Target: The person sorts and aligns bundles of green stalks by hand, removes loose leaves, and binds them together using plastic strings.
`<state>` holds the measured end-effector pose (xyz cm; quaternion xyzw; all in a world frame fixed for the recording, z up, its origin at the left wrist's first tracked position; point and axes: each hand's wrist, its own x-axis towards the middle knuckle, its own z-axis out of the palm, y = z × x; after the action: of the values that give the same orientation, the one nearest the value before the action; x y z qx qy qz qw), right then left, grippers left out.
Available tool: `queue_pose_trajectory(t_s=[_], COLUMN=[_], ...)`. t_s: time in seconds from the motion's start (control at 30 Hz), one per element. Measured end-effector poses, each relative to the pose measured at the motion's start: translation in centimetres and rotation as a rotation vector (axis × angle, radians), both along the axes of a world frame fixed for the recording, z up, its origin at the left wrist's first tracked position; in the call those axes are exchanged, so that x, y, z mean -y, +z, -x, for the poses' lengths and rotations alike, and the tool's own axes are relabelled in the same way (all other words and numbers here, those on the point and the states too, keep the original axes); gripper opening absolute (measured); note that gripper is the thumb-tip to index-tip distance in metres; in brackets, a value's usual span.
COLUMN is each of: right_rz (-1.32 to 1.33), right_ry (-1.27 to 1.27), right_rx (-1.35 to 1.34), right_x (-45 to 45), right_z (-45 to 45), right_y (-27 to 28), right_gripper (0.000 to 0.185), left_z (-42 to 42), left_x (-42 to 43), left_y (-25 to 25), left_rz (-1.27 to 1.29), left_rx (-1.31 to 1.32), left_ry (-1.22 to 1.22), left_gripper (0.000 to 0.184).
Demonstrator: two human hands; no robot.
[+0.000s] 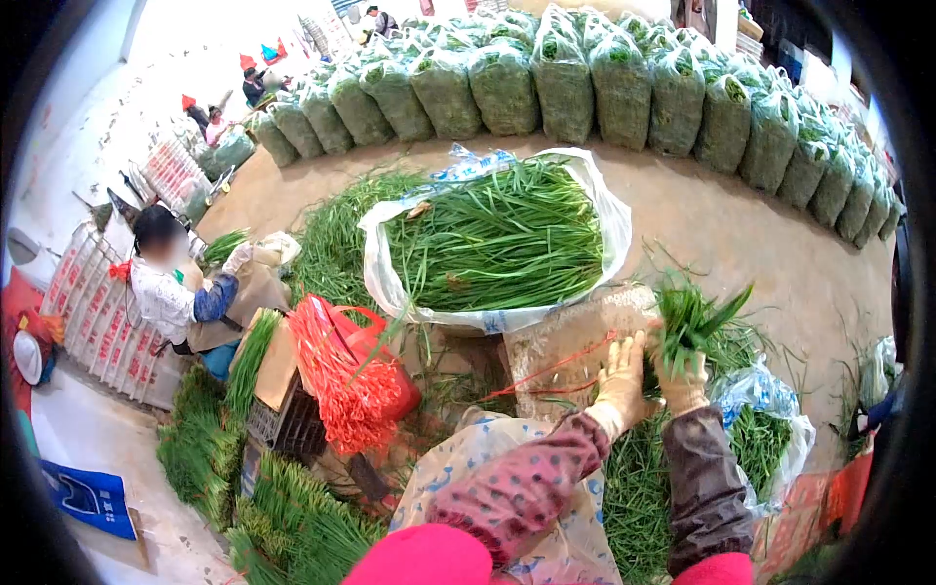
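The gloved right hand (682, 382) grasps a bunch of green leaves (692, 324) beside the right edge of a board (546, 339); the gloved left hand (622, 382), fingers extended and seemingly free, is near red string (551, 367), though contact is hard to tell

I see the right hand (684, 383) gripping a green bunch (690, 324) | left hand (622, 380) just beside it | heaped white sack (615, 226) farther off | red strands (336, 380) left | packed bags (563, 102) farthest

Glossy leaves (690, 317), crinkly plstc bag (613, 219)
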<state>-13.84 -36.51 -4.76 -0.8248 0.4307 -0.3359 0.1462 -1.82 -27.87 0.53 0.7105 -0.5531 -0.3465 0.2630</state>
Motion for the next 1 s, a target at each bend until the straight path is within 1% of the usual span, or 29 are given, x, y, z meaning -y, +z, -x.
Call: queue_pose_trajectory(t_s=[0.03, 0.07, 0.1, 0.13, 0.17, 0.2, 0.27, 0.3, 0.33, 0.37, 0.4, 0.43, 0.47, 0.5, 0.53, 0.57, 0.6, 0.63, 0.7, 0.77, 0.83, 0.87, 0.93, 1.0], right_rz=[-0.222, -0.360, -0.487, -0.618, -0.707, -0.773, -0.870, -0.904, -0.928, -0.946, -0.848, -0.716, -0.610, -0.516, -0.412, -0.312, -0.162, -0.012, 0.276, 0.309, 0.182, 0.177, 0.211, 0.163], right_ry=[0.023, 0.031, 0.108, 0.187, 0.238, 0.310, 0.550, 0.699, 0.837, 0.858, 0.660, 0.362, 0.155, 0.035, -0.040, -0.124, -0.051, 0.016, 0.121, 0.155, 0.336, 0.526, 0.566, 0.708], right_rx=[0.299, 0.513, 0.741, 0.963, 1.070, 1.155, 1.344, 1.448, 1.518, 1.618, 1.559, 1.423, 1.285, 1.182, 1.110, 1.035, 1.057, 1.072, 1.076, 0.720, 0.226, 0.076, 0.029, 0.006], right_x=[-0.4, 0.1, 0.3, 0.3, 0.5, 1.1, 2.8, 3.2, 3.3, 3.4, 1.9, 0.0, -2.2, -4.3, -6.2, -8.0, -10.1, -12.4, -16.8, -19.4, -21.9, -21.7, -23.0, -23.2], right_z=[-1.0, -1.6, -1.6, -1.4, -0.7, 0.1, 1.9, 2.8, 3.7, 4.0, 4.7, 4.7, 4.6, 4.1, 2.7, 1.3, -0.4, -1.9, -3.4, 0.0, 4.0, 3.9, 3.6, 5.3], right_y=[3.1, 4.6, 4.8, 4.9, 4.0, 1.7, -3.8, -6.0, -7.0, -6.3, -4.9, -2.7, -0.9, 0.6, 2.1, 3.5, 5.5, 7.6, 10.4, 8.8, 10.3, 14.1, 14.0, 13.4], right_gripper=[0.026, 0.027, 0.027, 0.027, 0.028, 0.029, 0.034, 0.037, 0.041, 0.039, 0.035, 0.031, 0.027, 0.023, 0.020, 0.018, 0.018, 0.019, 0.021, 0.028, 0.033, 0.033, 0.038, 0.043], left_z=[-0.2, -0.2, -0.4, -0.9, -0.4, 0.1, 0.9, 1.3, 1.4, 1.7, 2.3, 3.3, 4.1, 4.5, 5.2, 6.0, 6.4, 6.7, 6.6, 6.2, 4.4, 3.6, 1.9, -0.4], left_x=[-1.0, -2.2, -3.6, -4.7, -5.9, -7.0, -8.5, -9.1, -9.2, -9.9, -10.8, -11.1, -11.1, -10.8, -10.4, -10.0, -9.8, -9.7, -9.7, -10.6, -12.7, -12.9, -13.8, -13.9], left_y=[0.5, 0.5, 0.7, -0.7, -1.8, -2.1, -2.9, -3.9, -4.8, -4.8, -5.0, -5.3, -5.3, -4.3, -4.6, -5.4, -5.2, -5.2, -4.4, -3.4, 0.5, 2.5, 4.9, 2.6], left_rz=[0.036, 0.070, 0.192, 0.498, 0.359, 0.209, -0.196, -0.325, -0.449, -0.431, -0.434, -0.435, -0.430, -0.430, -0.420, -0.441, -0.467, -0.512, -0.408, -0.448, -0.763, -0.673, -0.469, -0.529], left_rx=[0.050, 0.105, 0.102, 0.044, -0.361, -0.766, -1.328, -1.366, -1.390, -1.412, -1.409, -1.578, -1.746, -1.844, -1.834, -1.948, -2.061, -2.301, -2.578, -2.709, -2.807, -2.546, -1.992, -1.909], left_ry=[0.037, 0.073, 0.083, 0.024, -0.043, -0.111, -0.300, -0.324, -0.348, -0.332, -0.327, -0.296, -0.264, -0.342, -0.355, -0.428, -0.505, -0.381, -0.237, -0.221, -0.177, -0.045, 0.111, 0.035], left_gripper=[0.108, 0.109, 0.103, 0.092, 0.088, 0.084, 0.077, 0.075, 0.074, 0.079, 0.079, 0.083, 0.088, 0.089, 0.089, 0.092, 0.095, 0.095, 0.093, 0.080, 0.071, 0.061, 0.043, 0.036])
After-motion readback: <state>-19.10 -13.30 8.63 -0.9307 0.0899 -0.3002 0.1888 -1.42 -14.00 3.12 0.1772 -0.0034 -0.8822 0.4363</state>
